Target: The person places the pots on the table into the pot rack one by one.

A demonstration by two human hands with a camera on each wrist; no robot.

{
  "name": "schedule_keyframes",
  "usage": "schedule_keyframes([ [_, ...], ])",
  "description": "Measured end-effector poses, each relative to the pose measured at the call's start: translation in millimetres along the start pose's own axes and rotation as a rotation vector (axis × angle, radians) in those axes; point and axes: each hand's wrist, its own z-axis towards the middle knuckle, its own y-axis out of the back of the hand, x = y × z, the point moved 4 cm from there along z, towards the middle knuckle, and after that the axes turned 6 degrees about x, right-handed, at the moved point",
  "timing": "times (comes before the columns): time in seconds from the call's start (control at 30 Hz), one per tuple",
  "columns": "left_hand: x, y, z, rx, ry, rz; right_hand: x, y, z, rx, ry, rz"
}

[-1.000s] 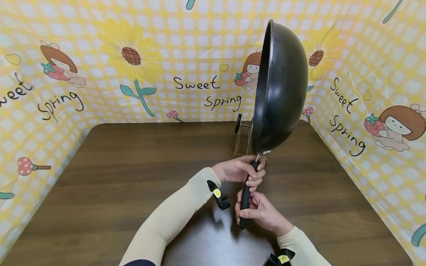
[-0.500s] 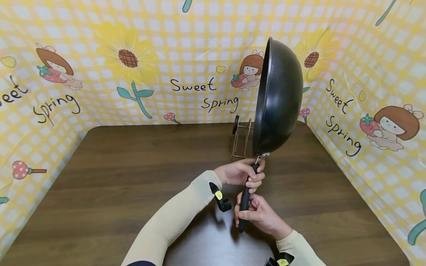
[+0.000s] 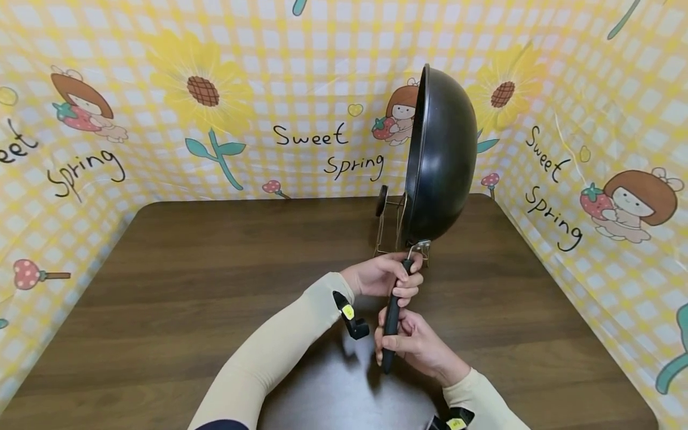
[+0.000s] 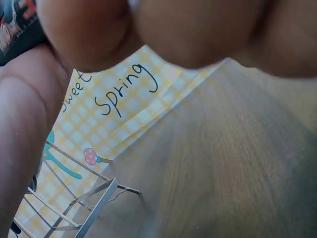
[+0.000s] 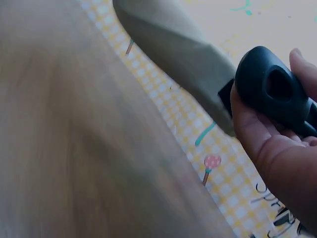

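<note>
A black wok [image 3: 443, 155] stands on edge in the air at the right of the head view, its hollow turned left and its long black handle [image 3: 392, 313] pointing down toward me. My left hand [image 3: 384, 276] grips the handle's upper part, just below the metal joint. Lower down, my right hand [image 3: 421, 346] holds the handle near its end, thumb across it. The handle's holed end [image 5: 272, 87] shows in the right wrist view between thumb and fingers. In the left wrist view my fingers [image 4: 198, 29] fill the top, blurred.
Behind the wok, partly hidden by it, a wire rack [image 3: 388, 224] with a black round part stands on the brown wooden table [image 3: 215, 257]. The rack's metal bars [image 4: 99, 208] show in the left wrist view. Yellow checked cloth [image 3: 301, 71] walls in the back and sides.
The wok has come down in the head view and shifted slightly left. Both hands keep their hold on its handle.
</note>
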Motion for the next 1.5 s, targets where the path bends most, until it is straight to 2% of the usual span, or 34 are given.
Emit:
schedule_keyframes([
  [0.33,-8.0,-2.4,0.2,-0.047,-0.031,-0.086,11,-7,6,-0.034,-0.039,0.058],
  [0.77,-16.5,-2.7,-2.1,-0.055,-0.097,-0.216,24,-13,20,0.048,-0.079,0.15],
  [1.0,-16.4,-0.5,-4.2,-0.059,-0.114,-0.287,25,-12,25,0.08,-0.065,0.207],
  [1.1,-14.0,3.5,-5.2,-0.081,-0.119,-0.32,24,-9,26,0.105,-0.06,0.232],
  [1.27,-4.6,9.8,-7.0,-0.108,-0.108,-0.333,18,-4,22,0.128,-0.062,0.266],
  [1.5,0.4,13.6,-5.7,-0.113,-0.107,-0.346,15,0,18,0.139,-0.061,0.28],
])
